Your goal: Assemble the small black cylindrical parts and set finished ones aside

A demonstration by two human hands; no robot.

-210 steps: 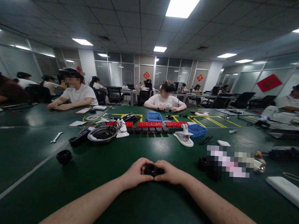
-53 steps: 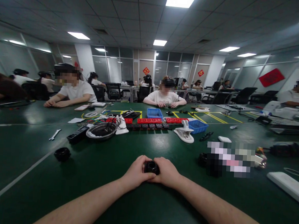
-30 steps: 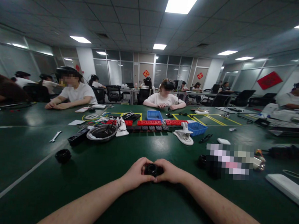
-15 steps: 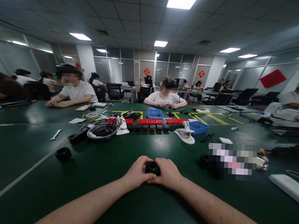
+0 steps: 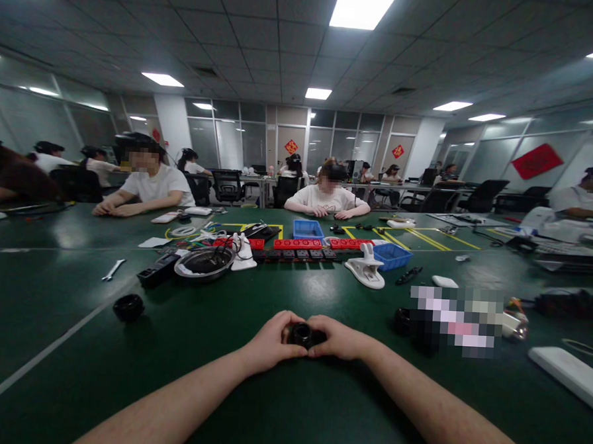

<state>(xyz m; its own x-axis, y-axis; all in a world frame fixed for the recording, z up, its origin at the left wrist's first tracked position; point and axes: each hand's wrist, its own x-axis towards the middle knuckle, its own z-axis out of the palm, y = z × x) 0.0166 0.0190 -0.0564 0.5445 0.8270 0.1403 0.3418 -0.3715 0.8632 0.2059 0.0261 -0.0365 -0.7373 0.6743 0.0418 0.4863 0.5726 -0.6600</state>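
Between my hands, low over the green table [image 5: 208, 389], is a small black ring-shaped part [image 5: 302, 332] with a round hole facing up. My left hand [image 5: 272, 340] is closed round its left side, the thumb along its near edge. From the right, my right hand [image 5: 337, 338] curls its fingers and thumb against it. Its fingertips are partly hidden, and the dark gap under them is hard to make out. A similar black round part [image 5: 128, 308] lies alone to the left. Another black round piece [image 5: 402, 321] is at the right, beside a blurred-out patch.
Ahead lie a metal bowl [image 5: 204, 275], a white clip base [image 5: 366, 269], red socket strips [image 5: 298, 244], and blue trays [image 5: 308, 229]. A wrench [image 5: 114, 270] is at left, a white bar-shaped case [image 5: 569, 377] at right. A person [image 5: 327, 197] sits opposite.
My right hand has shifted slightly right and loosened its wrap, leaving a dark gap beside the ring-shaped part. My left hand stays round it. The view has tilted slightly upward.
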